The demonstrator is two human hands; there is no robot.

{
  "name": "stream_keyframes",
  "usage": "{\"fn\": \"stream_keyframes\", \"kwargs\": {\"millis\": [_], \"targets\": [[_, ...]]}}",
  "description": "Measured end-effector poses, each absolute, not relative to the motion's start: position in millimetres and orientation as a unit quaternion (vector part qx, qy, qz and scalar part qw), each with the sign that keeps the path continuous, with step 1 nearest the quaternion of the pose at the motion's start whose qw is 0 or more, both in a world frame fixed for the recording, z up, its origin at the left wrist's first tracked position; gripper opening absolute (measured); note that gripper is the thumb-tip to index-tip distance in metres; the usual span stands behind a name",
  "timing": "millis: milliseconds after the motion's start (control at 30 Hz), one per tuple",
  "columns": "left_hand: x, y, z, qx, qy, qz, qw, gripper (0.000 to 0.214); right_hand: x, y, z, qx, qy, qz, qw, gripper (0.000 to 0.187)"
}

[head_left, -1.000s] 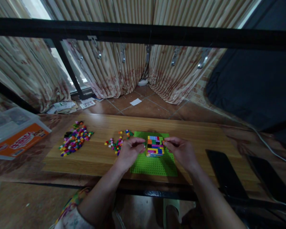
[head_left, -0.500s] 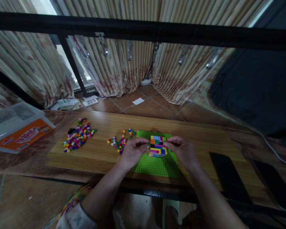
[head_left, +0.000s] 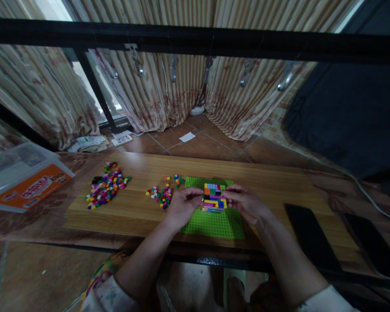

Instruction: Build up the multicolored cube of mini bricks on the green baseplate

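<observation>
A stack of multicoloured toy building bricks [head_left: 215, 199] stands over the green studded baseplate [head_left: 211, 227], roughly between my hands. My left hand [head_left: 183, 206] is closed at the stack's left edge, thumb and fingertips pinched against it. At the opposite edge, the thumb and forefinger of my right hand [head_left: 245, 201] close on the stack's upper right side. Whether either hand also pinches a single small brick is too small to tell. A small group of loose bricks [head_left: 164, 196] lies on the board just left of my left hand.
A larger heap of loose bricks [head_left: 108, 186] covers the left part of the wooden board [head_left: 266, 173]. Beyond it stands a clear plastic box [head_left: 29, 182] with an orange label. Two dark flat objects lie at the right, the nearer one a black slab [head_left: 312, 236]. A dark rail [head_left: 195, 41] crosses above.
The view has shifted slightly. My right hand's fingers have moved a little along the stack's right side, while my left hand keeps its pinch at the left edge.
</observation>
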State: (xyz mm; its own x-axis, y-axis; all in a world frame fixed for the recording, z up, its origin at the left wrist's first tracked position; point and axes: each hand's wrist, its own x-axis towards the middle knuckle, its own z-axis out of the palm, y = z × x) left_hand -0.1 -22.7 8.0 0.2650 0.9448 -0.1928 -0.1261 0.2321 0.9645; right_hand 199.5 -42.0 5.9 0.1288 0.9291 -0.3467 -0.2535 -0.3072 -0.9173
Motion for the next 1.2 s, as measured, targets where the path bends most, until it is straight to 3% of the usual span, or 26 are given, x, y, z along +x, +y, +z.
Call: {"fn": "stream_keyframes", "kwargs": {"millis": [267,533,867,1200], "targets": [[-4.8,-24.7,15.3,0.450,0.449,0.421,0.647,0.012,206.8,-43.7,9.8,-0.542,-0.286,0.600,0.514,0.036],[-7.1,-29.8,21.4,0.405,0.401,0.436,0.696,0.021,206.0,-48.2,22.5,-0.549,-0.331,0.459,0.615,0.031],[2.1,-38.1,23.3,0.383,0.340,0.458,0.727,0.026,156.1,-78.0,25.9,-0.566,-0.550,0.340,0.511,0.016],[10.6,-43.5,18.7,0.363,0.319,0.462,0.743,0.036,155.6,-81.6,14.4,-0.570,-0.604,0.262,0.492,0.012]]}}
